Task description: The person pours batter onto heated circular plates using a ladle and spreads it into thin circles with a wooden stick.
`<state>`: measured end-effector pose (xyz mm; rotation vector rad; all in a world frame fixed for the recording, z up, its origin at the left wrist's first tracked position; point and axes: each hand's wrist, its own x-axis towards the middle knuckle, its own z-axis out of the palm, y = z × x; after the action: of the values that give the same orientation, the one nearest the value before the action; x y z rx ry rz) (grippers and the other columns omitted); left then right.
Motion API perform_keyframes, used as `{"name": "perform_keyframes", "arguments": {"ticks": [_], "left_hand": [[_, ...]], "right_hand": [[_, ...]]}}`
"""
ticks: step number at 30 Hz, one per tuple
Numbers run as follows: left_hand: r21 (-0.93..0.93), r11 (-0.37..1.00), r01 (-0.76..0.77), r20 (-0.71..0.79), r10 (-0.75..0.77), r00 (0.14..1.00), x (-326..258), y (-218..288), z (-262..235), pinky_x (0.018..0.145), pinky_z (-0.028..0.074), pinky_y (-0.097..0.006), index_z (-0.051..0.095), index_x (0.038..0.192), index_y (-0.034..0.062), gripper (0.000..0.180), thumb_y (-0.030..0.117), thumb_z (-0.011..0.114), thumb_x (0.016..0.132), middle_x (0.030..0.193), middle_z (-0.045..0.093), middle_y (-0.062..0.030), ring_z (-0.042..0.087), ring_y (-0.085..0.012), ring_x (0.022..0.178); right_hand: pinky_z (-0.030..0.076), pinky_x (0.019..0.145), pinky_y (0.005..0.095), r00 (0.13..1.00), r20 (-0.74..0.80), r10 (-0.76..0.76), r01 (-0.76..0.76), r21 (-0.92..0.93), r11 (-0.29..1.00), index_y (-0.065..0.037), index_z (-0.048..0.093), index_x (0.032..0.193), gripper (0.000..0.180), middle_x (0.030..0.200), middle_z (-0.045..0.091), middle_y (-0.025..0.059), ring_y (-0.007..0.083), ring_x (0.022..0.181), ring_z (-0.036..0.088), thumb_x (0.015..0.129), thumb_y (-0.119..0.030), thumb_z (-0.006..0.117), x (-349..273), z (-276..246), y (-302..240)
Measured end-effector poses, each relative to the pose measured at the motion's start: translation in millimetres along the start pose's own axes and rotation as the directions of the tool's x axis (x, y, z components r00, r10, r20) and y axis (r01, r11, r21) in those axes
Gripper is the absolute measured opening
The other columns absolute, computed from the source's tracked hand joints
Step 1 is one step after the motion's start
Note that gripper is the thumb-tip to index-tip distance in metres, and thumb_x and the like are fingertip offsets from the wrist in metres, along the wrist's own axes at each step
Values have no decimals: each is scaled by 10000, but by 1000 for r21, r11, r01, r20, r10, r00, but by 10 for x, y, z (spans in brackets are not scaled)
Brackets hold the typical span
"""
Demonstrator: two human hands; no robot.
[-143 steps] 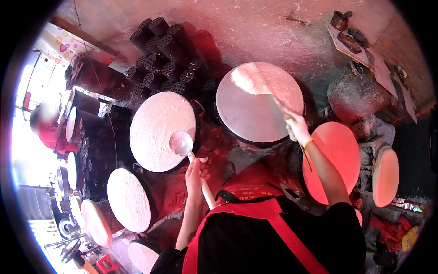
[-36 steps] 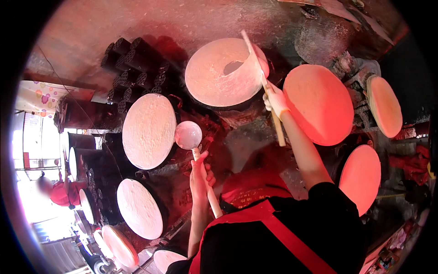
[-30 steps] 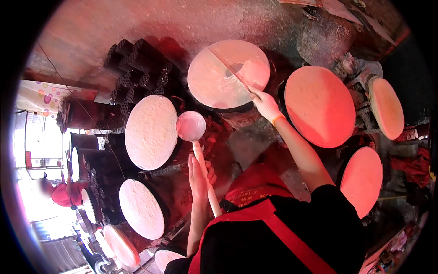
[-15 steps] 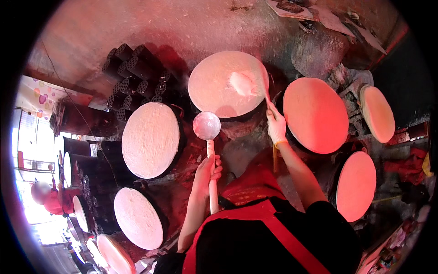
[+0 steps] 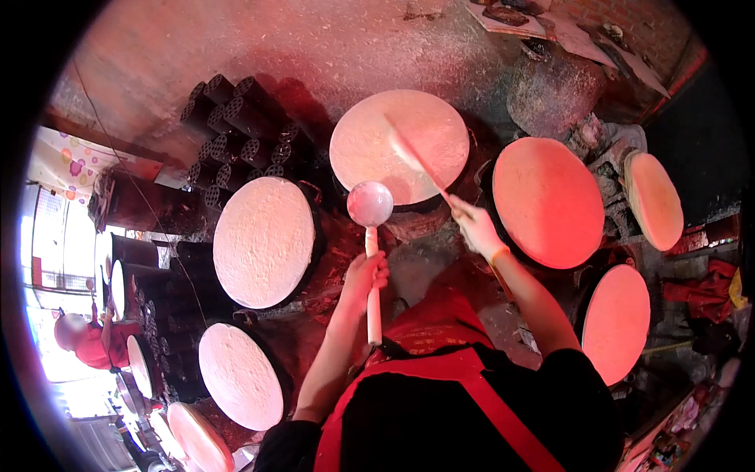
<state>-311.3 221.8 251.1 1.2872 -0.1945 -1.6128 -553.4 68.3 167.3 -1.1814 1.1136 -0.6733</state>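
Note:
My left hand (image 5: 366, 275) is closed round the pale handle of a ladle (image 5: 370, 204), its round bowl raised near the front rim of the far round griddle. My right hand (image 5: 476, 226) grips a thin flat wooden spreader (image 5: 429, 169), which slants up and left over that griddle. A pale layer of batter (image 5: 358, 145) covers the griddle, with a whiter patch beside the spreader's blade. The wrist of my right hand bears a yellow band. Whether the ladle holds any batter is hard to make out.
Several other pale-topped round griddles surround me, including one at the left (image 5: 263, 242) and one at the right (image 5: 548, 203). Black perforated coal cylinders (image 5: 244, 130) are stacked at the far left. Another person in red (image 5: 98, 344) stands at the far left edge.
The spreader has swung leftward across the griddle, over the white batter patch, which now looks smaller. My right hand has dropped slightly. The ladle has shifted a little right and up.

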Motion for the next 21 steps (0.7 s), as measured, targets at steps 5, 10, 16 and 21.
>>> {"name": "perform_keyframes", "arguments": {"ticks": [5,10,16,21], "left_hand": [[220,963,-158,-18,165,986,788,263,63,411,366,-219,445,848,62,142,148,529,924,704,464,-2,423,-87,500],[227,960,-164,-190,208,959,1382,231,413,379,426,-321,433,848,-33,95,51,459,883,667,457,-83,505,-181,489],[-197,978,75,90,-58,994,1147,493,478,379,383,-259,461,932,-31,151,106,518,904,697,456,-44,446,-145,469],[-409,806,428,518,-181,836,489,789,100,376,303,-172,468,1028,2,130,103,491,949,677,421,2,376,-51,495]], "right_hand": [[280,450,185,991,-131,35,-10,188,982,-71,546,1290,378,743,510,-90,8,515,341,929,-179,580,-606,-104,80],[281,441,180,981,-193,31,46,382,923,-108,557,1288,365,741,508,-96,9,507,349,928,-158,575,-486,284,212],[249,298,251,962,122,246,-274,404,873,-204,515,1321,396,487,359,-49,78,323,315,933,-273,551,-518,422,-97],[208,275,249,961,-222,168,-80,359,930,-186,485,1344,421,462,310,-64,71,289,284,932,-265,522,-143,-139,-472]]}}
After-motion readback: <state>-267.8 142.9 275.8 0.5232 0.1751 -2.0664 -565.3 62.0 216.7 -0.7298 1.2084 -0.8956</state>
